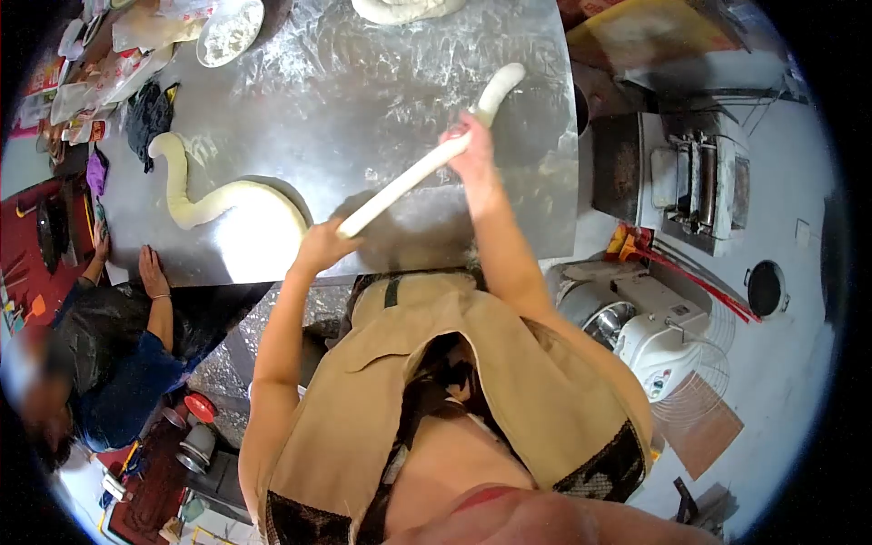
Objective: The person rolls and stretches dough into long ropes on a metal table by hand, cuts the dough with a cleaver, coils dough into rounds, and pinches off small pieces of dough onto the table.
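My left hand (322, 247) is closed around the near end of a stretched dough rope (404, 188), close to the table's front edge. Farther out, my right hand (474, 150) grips the same rope, and a thicker dough end (500, 86) sticks out past its fingers. The stretch between both hands is straight and slants up to the right. To the left, a thick curved dough roll (238, 198) lies on the metal table (300, 118), its right end near my left hand. Whether it joins the held rope is hidden there.
A bowl of flour (231, 34) stands at the far left, and more dough (409, 7) lies at the far edge. A black plastic bag (150, 123) is by the left edge. A co-worker's hand (153, 271) rests on the table. Right of it stand a mixer (649, 331) and a roller machine (704, 182).
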A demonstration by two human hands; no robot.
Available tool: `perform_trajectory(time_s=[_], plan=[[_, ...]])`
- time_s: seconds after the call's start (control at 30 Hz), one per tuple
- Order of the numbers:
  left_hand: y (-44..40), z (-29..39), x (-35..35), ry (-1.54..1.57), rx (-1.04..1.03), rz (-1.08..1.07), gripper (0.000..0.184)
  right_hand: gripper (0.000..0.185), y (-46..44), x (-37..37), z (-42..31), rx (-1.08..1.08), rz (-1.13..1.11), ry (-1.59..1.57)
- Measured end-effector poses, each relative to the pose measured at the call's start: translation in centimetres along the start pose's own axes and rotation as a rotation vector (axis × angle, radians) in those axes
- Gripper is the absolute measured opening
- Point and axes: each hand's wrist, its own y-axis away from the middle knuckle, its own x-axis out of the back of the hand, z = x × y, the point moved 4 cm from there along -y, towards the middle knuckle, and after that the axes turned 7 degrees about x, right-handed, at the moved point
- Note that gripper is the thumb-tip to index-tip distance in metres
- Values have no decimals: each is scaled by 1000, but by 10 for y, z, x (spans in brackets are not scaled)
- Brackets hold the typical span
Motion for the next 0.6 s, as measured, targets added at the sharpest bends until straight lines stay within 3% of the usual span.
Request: perform_trajectory(time_s=[0.13,0.17,0.2,0.23,0.33,0.37,0.43,0.53,0.57,0.6], plan=[[34,-103,29,-207,42,204,41,21,-2,5,-25,147,-4,69],[44,-114,46,-246,144,180,47,20,-5,11,-22,190,22,101],[46,-132,58,-187,403,-37,54,20,-5,12,-15,235,23,128],[51,-150,65,-342,248,148,61,21,7,8,-9,284,60,146],[55,-165,97,-409,364,145,79,21,13,-5,11,298,-154,-18],[53,-171,102,-371,335,138,79,24,27,-15,11,276,-25,-55],[38,-181,104,-439,395,137,79,26,60,-41,13,273,-23,-67],[12,-194,96,-478,420,99,80,24,105,-89,-1,406,-150,39],[0,-199,90,-507,406,76,81,18,103,-91,0,448,-294,77],[-10,-184,79,-634,347,170,86,18,115,-96,7,456,-301,74]])
